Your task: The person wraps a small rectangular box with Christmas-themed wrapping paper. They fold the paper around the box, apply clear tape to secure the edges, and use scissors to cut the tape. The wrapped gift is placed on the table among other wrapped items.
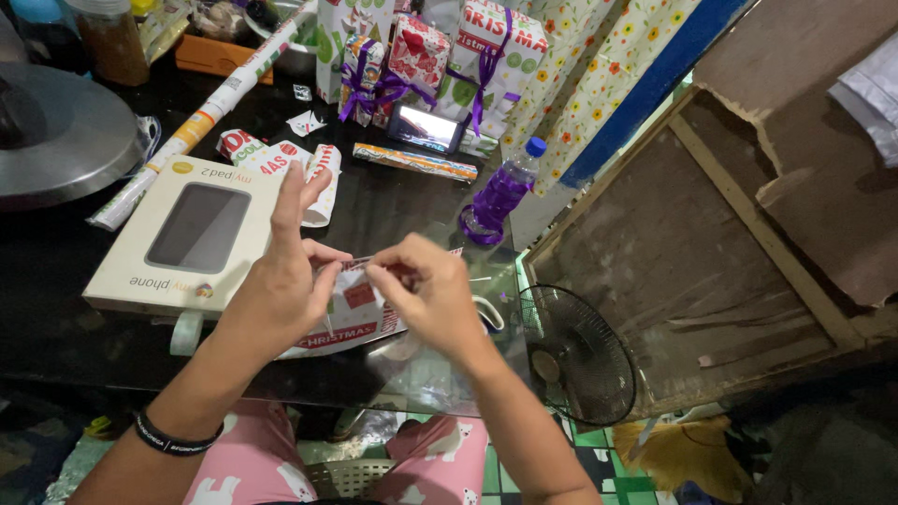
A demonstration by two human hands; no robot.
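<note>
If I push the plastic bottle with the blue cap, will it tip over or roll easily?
The plastic bottle is tall and narrow, so it would probably tip easily. It looks nearly empty, so likely light. Once lying down, its round body could roll across the smooth dark table.

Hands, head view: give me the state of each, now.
Left hand: pinching the wrapped parcel, other fingers spread.
Right hand: closed, pinching the same parcel's top edge.

We see a small parcel (351, 313) wrapped in red-and-white festive paper, lying flat on the dark table (393, 201) near its front edge, just beside a white box. Its upper edge is lifted, where a thin strip is pinched between fingers (323, 271).
</note>
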